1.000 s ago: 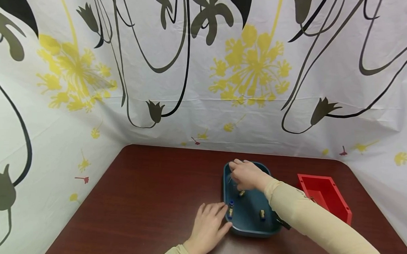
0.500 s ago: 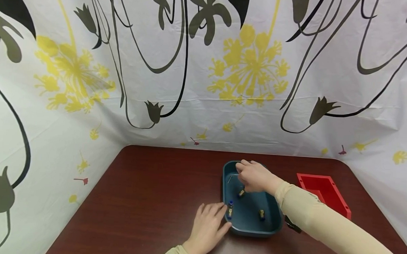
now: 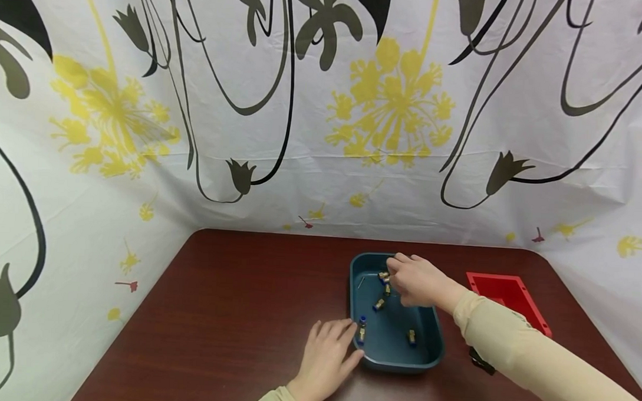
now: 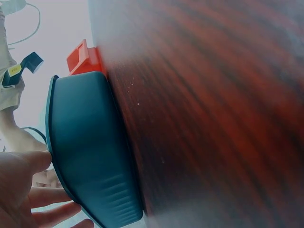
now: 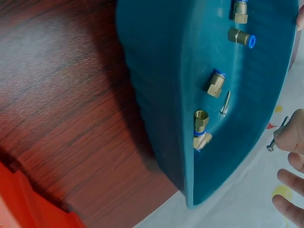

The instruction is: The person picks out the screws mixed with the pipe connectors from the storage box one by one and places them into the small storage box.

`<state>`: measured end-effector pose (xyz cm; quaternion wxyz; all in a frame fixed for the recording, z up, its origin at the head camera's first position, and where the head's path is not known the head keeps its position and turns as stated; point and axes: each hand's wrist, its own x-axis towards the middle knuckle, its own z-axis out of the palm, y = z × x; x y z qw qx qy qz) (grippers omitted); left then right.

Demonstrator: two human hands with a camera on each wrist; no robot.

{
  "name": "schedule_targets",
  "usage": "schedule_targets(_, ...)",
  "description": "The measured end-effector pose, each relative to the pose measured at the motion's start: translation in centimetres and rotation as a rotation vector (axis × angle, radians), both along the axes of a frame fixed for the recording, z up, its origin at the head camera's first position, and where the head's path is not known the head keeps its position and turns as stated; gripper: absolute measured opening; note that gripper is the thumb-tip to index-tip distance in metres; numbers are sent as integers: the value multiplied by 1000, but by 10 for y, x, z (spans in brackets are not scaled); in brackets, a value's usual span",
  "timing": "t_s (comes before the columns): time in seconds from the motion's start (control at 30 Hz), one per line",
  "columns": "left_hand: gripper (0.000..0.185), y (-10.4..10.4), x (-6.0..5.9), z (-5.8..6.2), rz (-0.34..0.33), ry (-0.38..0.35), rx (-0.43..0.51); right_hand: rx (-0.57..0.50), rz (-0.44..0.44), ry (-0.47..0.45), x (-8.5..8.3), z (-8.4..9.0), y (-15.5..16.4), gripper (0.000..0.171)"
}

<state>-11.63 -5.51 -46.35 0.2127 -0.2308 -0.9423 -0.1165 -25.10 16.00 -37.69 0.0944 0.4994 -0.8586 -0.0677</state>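
Note:
A blue-green tray (image 3: 424, 351) on the table holds several brass push-in fittings (image 3: 378, 304) with blue ends. A screw (image 5: 225, 103) also lies inside it. Over the tray's far end is my right hand (image 3: 421, 281), and the right wrist view shows it pinching another screw (image 5: 271, 143) between thumb and finger, above the tray's rim. At the near left corner, my left hand (image 3: 323, 360) touches the rim with fairly straight fingers. In the left wrist view its thumb (image 4: 35, 161) and fingers lie along the tray's edge.
To the tray's right stands a red bin (image 3: 535, 308), partly behind the right sleeve. A dark device (image 3: 481, 360) sits at the right forearm. Behind the dark wooden table (image 3: 242, 316) hangs a patterned cloth (image 3: 302, 135).
My right hand has moved rightward over the tray's far end, uncovering fittings and the screw lying there. My left hand stays at the near left corner.

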Motion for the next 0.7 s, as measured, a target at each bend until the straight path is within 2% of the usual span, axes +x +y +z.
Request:
schedule_targets(0.23, 41, 1, 0, 1, -1, 4, 8, -36, 8, 2, 5, 5, 16, 34)
schedule_targets(0.7, 40, 2, 1, 2, 6, -22, -2, -80, -35, 11, 13, 14, 49, 33)
